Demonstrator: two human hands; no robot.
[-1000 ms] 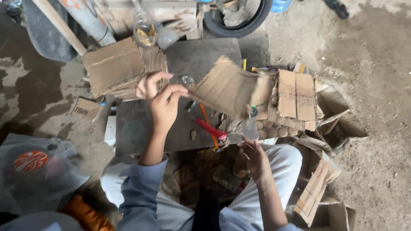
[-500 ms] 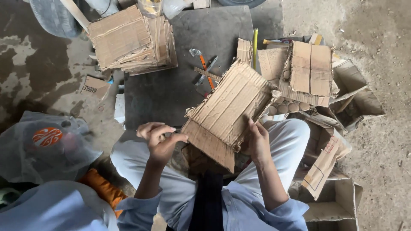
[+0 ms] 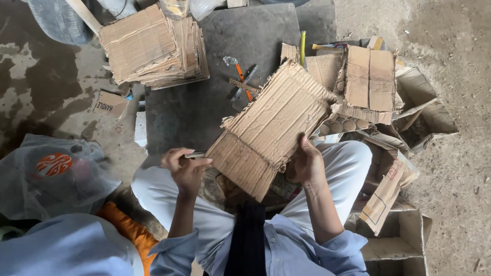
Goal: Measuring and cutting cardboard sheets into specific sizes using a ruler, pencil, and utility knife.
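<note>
Seated person's right hand [image 3: 307,164] grips the lower right edge of a tilted cardboard sheet [image 3: 273,125] held over the lap. Left hand [image 3: 185,166], fingers curled, pinches a thin blade [image 3: 195,154] at the sheet's left corner. Since a moment ago, little has changed.

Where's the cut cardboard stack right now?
In the head view, the cardboard stack lies upper left on the dark slab's corner, far above the left hand.

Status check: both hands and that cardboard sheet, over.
Right hand grips the torn brown corrugated cardboard sheet by its edge. Left hand pinches a thin metal blade at the sheet's lower corner. Nothing blocking.
</note>
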